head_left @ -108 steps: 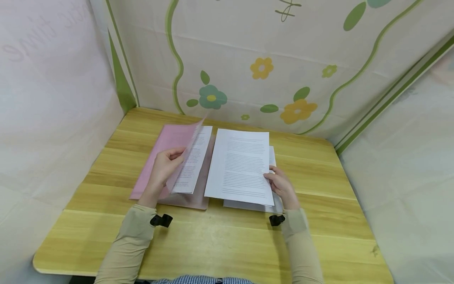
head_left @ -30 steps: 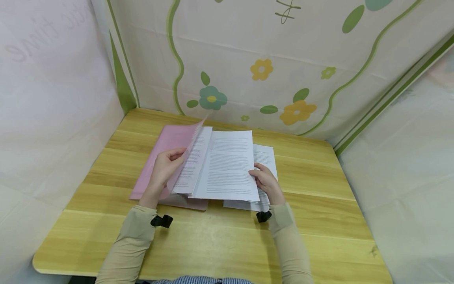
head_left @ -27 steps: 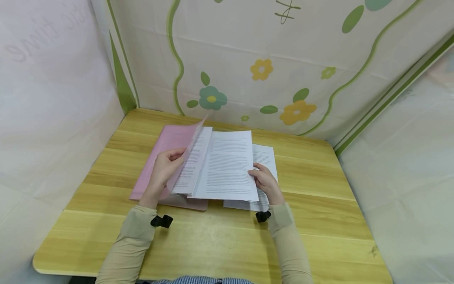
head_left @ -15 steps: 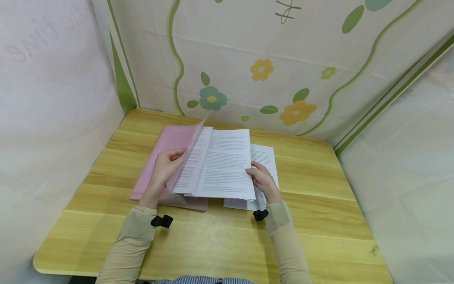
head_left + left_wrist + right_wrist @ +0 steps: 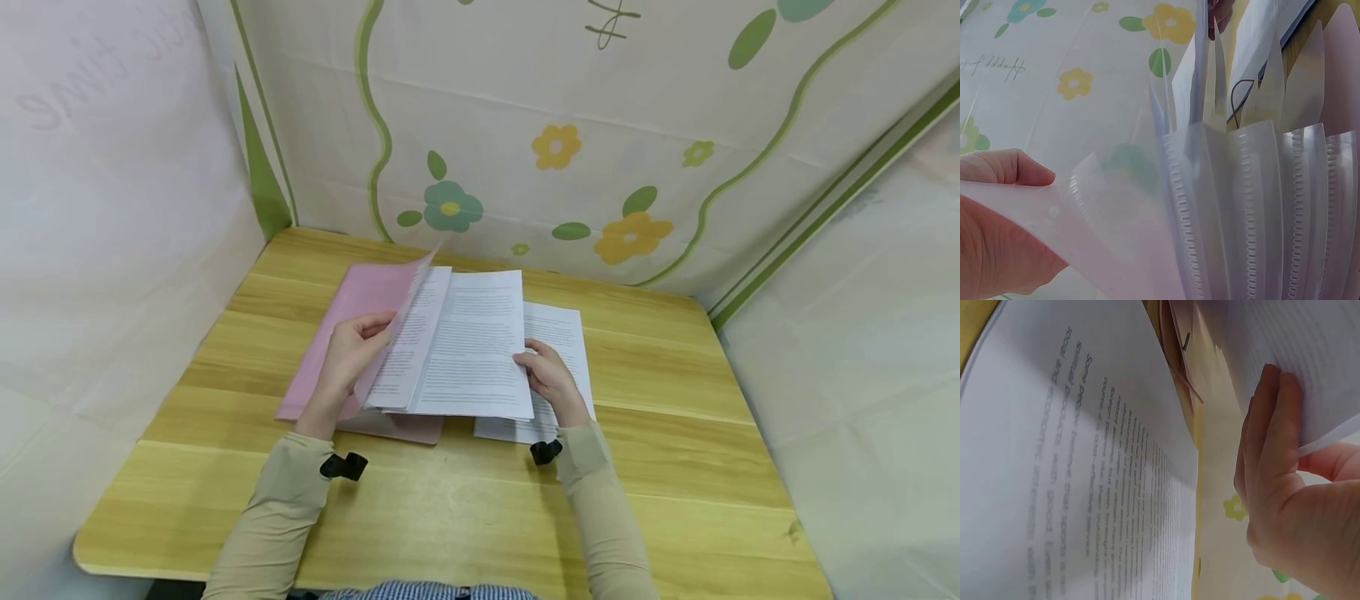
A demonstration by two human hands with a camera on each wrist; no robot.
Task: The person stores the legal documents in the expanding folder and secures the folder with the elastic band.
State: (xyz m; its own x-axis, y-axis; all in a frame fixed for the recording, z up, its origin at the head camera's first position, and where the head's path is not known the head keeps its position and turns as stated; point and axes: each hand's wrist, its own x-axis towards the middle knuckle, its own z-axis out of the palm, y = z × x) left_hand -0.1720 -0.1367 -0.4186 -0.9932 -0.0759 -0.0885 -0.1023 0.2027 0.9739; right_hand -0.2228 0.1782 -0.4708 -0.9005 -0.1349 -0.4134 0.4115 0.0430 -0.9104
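Observation:
A pink file folder (image 5: 363,292) with several translucent pockets (image 5: 1263,212) lies at the table's left middle. My left hand (image 5: 348,354) pinches its lifted pink cover between thumb and fingers. Printed sheets show inside the folder beneath that cover. My right hand (image 5: 549,375) grips the right edge of some printed paper (image 5: 476,342), thumb on top and fingers beneath, as the right wrist view confirms. The paper's left edge runs in at the folder's pockets; how deep it goes is hidden. Below the right hand lies another printed sheet or stack (image 5: 562,333) on the table.
The wooden table (image 5: 480,508) reaches a fabric wall (image 5: 495,100) printed with flowers at the back. Side walls of pale cloth close in left and right. A thin dark cord loop (image 5: 1238,100) shows near the pockets in the left wrist view.
My right hand has moved left with the paper, sliding its left edge to the folder and uncovering more of the paper below. My left hand keeps holding the cover in place.

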